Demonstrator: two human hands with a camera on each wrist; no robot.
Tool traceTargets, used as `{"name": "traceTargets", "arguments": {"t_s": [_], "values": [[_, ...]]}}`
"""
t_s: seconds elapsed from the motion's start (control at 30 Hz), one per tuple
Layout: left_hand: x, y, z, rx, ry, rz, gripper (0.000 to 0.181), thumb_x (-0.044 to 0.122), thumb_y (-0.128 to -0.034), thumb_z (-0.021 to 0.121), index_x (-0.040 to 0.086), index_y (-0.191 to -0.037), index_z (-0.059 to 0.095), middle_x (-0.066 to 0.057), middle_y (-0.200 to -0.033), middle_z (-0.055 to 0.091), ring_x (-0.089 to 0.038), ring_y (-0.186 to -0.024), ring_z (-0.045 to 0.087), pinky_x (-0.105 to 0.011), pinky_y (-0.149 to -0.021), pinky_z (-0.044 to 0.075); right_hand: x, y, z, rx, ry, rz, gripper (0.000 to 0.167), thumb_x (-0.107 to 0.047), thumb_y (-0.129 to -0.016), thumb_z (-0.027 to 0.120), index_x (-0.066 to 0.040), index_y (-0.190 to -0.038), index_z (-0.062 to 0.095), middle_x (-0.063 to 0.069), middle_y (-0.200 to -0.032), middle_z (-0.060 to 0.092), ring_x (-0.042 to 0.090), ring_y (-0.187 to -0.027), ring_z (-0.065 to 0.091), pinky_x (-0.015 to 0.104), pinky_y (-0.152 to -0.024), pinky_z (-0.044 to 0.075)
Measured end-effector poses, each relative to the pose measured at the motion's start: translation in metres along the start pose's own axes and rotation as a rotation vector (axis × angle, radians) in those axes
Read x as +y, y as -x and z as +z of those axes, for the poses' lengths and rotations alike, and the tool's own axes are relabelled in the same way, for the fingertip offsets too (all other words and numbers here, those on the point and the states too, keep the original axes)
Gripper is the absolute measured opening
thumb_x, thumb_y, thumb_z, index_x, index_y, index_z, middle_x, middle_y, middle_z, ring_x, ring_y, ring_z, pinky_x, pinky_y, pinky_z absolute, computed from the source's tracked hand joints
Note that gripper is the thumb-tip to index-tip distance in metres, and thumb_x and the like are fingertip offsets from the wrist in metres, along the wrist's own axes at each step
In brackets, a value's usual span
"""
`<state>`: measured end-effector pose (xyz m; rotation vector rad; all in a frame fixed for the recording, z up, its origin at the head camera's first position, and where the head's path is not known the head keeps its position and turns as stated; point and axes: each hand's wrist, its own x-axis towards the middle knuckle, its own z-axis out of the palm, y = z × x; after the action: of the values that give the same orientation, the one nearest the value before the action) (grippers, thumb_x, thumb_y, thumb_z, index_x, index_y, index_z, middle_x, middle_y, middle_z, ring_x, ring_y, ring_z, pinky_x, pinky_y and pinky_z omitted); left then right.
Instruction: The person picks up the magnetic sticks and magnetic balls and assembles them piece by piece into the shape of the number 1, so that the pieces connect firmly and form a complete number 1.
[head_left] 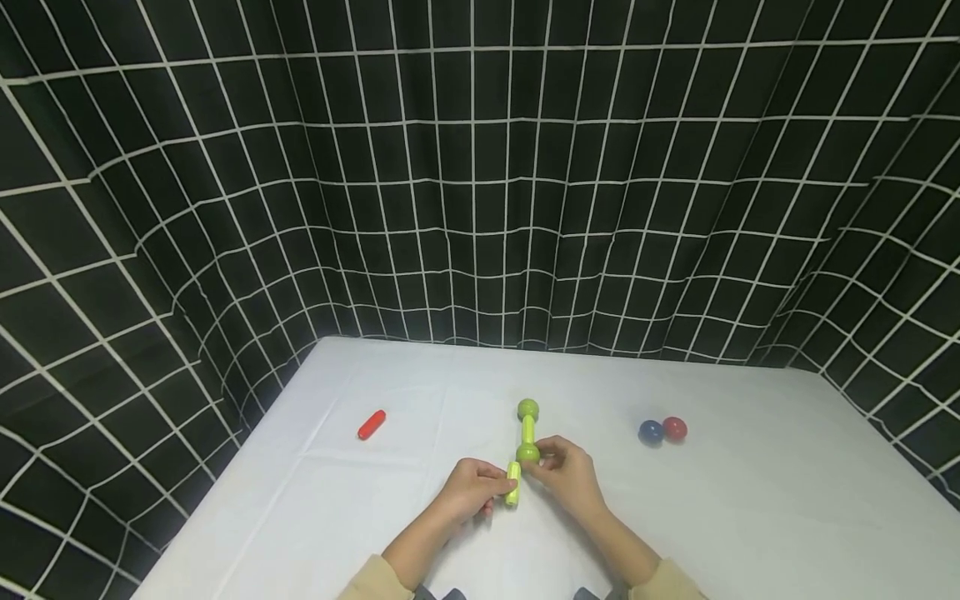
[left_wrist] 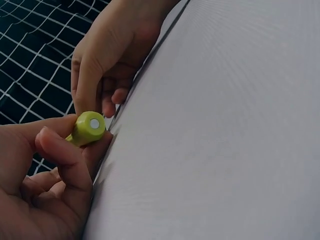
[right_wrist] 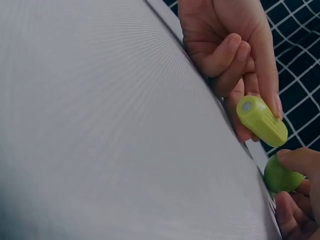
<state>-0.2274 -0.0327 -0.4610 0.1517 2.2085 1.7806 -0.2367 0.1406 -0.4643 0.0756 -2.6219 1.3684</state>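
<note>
My left hand (head_left: 471, 490) pinches a yellow-green rod (head_left: 513, 485) between thumb and fingers; the left wrist view shows the rod's end (left_wrist: 91, 125) with a pale round disc. Just beyond it, my right hand (head_left: 572, 477) holds the near green ball (head_left: 528, 453) of a piece made of two green balls joined by a yellow-green bar (head_left: 528, 429). The far ball (head_left: 528, 409) points away from me. In the right wrist view the rod (right_wrist: 262, 121) is close to the green ball (right_wrist: 281, 175); whether they touch is unclear.
A red rod (head_left: 371, 424) lies on the white table (head_left: 300, 517) at the left. Toward the right, a blue ball (head_left: 651, 432) and a red ball (head_left: 675, 429) sit side by side. Dark cloth with a white grid (head_left: 495, 200) stands behind the table and along both sides.
</note>
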Motion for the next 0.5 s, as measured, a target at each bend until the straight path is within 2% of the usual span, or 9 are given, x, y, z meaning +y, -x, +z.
{"name": "traceTargets", "arguments": {"t_s": [0.17,0.33,0.5], "values": [[0.0006,-0.0002,0.0018,0.006,-0.018,-0.007,0.028,0.021,-0.0793,0.07,-0.004,-0.093,0.067,0.003,-0.058,0.055,-0.001,-0.041,0.041,-0.012,-0.039,0.032,0.001,-0.0006,0.0003,-0.001,-0.035,0.01,0.033,-0.015,-0.074,0.077,-0.001,-0.101,0.064,0.011,-0.097,0.068,0.007,-0.06,0.053,0.018,-0.049,0.045],[0.0,-0.0012,0.003,0.009,-0.027,-0.02,0.028,0.022,-0.078,0.071,-0.003,-0.091,0.067,0.002,-0.062,0.059,-0.001,-0.04,0.04,-0.012,-0.038,0.031,0.0024,-0.0022,0.0008,-0.011,-0.053,0.059,0.032,-0.02,-0.077,0.074,-0.003,-0.102,0.065,0.009,-0.097,0.069,0.008,-0.058,0.055,0.019,-0.048,0.046],[0.0009,-0.0023,0.0041,0.02,-0.05,-0.022,0.028,0.024,-0.0772,0.072,-0.001,-0.089,0.067,0.003,-0.059,0.056,-0.001,-0.039,0.039,-0.012,-0.037,0.031,0.0021,-0.0025,0.0002,-0.017,-0.059,0.063,0.032,-0.023,-0.078,0.074,-0.003,-0.102,0.064,0.008,-0.093,0.068,0.008,-0.058,0.055,0.019,-0.048,0.045]]}}
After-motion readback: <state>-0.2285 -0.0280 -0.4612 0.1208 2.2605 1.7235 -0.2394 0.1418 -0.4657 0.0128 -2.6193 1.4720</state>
